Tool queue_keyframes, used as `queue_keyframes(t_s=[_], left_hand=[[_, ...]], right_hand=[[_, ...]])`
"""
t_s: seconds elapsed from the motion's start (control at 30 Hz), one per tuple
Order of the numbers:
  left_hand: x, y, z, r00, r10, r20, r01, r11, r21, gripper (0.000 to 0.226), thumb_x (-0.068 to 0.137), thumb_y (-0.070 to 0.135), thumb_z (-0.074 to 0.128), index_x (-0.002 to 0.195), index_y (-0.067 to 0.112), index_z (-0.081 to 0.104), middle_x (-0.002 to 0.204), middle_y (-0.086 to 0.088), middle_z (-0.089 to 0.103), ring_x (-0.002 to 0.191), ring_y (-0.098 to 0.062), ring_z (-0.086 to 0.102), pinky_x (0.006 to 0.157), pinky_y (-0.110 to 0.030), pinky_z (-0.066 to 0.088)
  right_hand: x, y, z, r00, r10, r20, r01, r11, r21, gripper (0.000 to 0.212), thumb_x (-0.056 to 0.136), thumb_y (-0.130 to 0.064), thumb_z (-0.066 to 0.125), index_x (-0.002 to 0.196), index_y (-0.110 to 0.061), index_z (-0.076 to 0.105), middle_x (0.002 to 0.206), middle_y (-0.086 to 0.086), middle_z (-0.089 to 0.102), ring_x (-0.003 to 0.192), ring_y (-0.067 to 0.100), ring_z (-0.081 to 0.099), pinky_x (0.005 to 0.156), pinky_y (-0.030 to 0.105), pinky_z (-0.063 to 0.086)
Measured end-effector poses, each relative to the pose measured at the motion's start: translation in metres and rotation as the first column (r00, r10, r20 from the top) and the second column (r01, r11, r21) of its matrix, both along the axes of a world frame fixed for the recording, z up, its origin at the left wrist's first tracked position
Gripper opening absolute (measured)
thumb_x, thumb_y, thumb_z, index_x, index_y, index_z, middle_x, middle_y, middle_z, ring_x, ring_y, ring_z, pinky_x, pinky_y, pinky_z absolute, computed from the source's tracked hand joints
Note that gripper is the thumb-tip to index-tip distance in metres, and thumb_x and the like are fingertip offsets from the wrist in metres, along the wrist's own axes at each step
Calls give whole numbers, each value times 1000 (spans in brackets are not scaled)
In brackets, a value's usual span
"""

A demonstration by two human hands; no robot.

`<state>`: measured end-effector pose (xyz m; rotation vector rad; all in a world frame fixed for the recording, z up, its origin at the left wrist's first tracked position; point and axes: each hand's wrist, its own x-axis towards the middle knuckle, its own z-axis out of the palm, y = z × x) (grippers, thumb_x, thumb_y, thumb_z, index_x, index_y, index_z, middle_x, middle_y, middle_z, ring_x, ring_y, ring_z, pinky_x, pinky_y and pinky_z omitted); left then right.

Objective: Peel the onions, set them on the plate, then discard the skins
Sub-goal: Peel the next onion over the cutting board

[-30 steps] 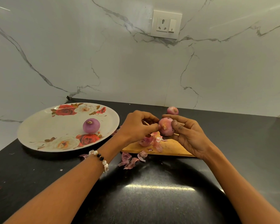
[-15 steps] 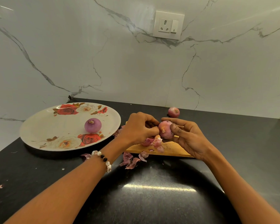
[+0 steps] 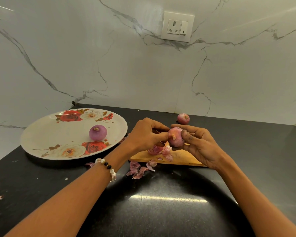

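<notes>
A: What does the head view show of the hands?

B: The right hand [image 3: 197, 144] cups an onion [image 3: 176, 136] above the wooden board [image 3: 181, 157], fingers curled round it. The left hand [image 3: 146, 134] pinches at the onion's root end with its fingertips.

A: Where are the other onions?

B: A peeled onion [image 3: 98, 132] sits on the rose-printed plate [image 3: 46, 137]. Another, unpeeled onion [image 3: 183, 118] lies on the black counter [image 3: 161, 211] behind the hands. Skins [image 3: 137, 169] lie on the board and just off its front edge.

A: Any writing to read?

B: None legible, not even on the wall socket [image 3: 177, 26].
</notes>
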<state>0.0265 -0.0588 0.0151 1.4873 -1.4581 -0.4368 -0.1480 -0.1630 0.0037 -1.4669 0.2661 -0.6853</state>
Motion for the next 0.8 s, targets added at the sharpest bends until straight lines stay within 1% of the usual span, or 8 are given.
queue_keyframes(t_s=[0.1, 0.2, 0.27, 0.37, 0.43, 0.53, 0.67, 0.8], left_hand=[[2, 1, -1, 1000, 0, 20, 0, 1000, 1, 23, 82, 8, 69, 105, 11, 73, 89, -6, 74, 72, -15, 72, 74, -36, 60], [2, 1, -1, 998, -4, 64, 4, 1000, -7, 25, 81, 7, 68, 105, 10, 73, 91, -6, 74, 71, -14, 71, 74, -34, 60], [1, 1, -1, 991, 17, 136, -13, 999, -33, 26, 81, 8, 68, 106, 11, 73, 94, -4, 74, 74, -11, 70, 76, -30, 59], [1, 0, -4, 978, 46, 204, -28, 996, -88, 23, 83, 3, 64, 102, 9, 74, 90, -6, 74, 71, -8, 69, 72, -16, 56], [1, 0, -5, 982, 47, 181, -31, 996, -88, 22, 85, 0, 60, 100, 7, 74, 86, -8, 74, 66, -8, 70, 68, -15, 56], [2, 0, -2, 997, 11, 72, -7, 998, -57, 20, 89, 3, 59, 105, 6, 72, 87, -11, 74, 66, -13, 71, 64, -21, 58], [0, 2, 1, 999, -48, -1, 48, 998, -27, 23, 89, 15, 66, 111, 10, 70, 94, -8, 73, 73, -14, 72, 68, -25, 59], [1, 1, -2, 1000, -31, -1, 31, 999, -20, 22, 85, 8, 67, 106, 10, 72, 90, -8, 74, 71, -16, 72, 70, -27, 60]], right_hand=[[0, 0, -2, 999, 41, -17, -41, 999, -5, 51, 73, -34, 78, 115, -7, 70, 122, 19, 66, 113, 37, 64, 82, 41, 59], [0, -1, -3, 999, 42, -21, -42, 999, 1, 46, 75, -30, 76, 115, -7, 71, 122, 19, 66, 113, 37, 64, 81, 42, 59], [0, -1, -3, 999, 44, -17, -44, 999, 10, 40, 76, -27, 72, 113, -9, 73, 121, 19, 66, 113, 37, 64, 81, 41, 59], [1, 0, -3, 999, 36, -23, -36, 999, 11, 35, 76, -25, 69, 108, -11, 75, 120, 17, 67, 111, 37, 65, 78, 41, 60], [1, 1, -3, 999, 37, -22, -37, 999, 7, 36, 76, -24, 67, 108, -10, 75, 119, 17, 68, 110, 38, 65, 77, 43, 61], [0, 0, -1, 1000, 18, -17, -18, 1000, 6, 44, 77, -26, 66, 114, -3, 70, 116, 17, 69, 108, 38, 66, 76, 42, 61], [-1, -1, 2, 1000, 0, -8, 0, 1000, -12, 52, 77, -29, 64, 118, 2, 62, 113, 16, 70, 101, 37, 68, 71, 39, 61], [-1, -1, 0, 1000, 0, -28, 0, 1000, -22, 53, 76, -30, 64, 118, 2, 62, 111, 14, 71, 102, 35, 68, 69, 37, 61]])
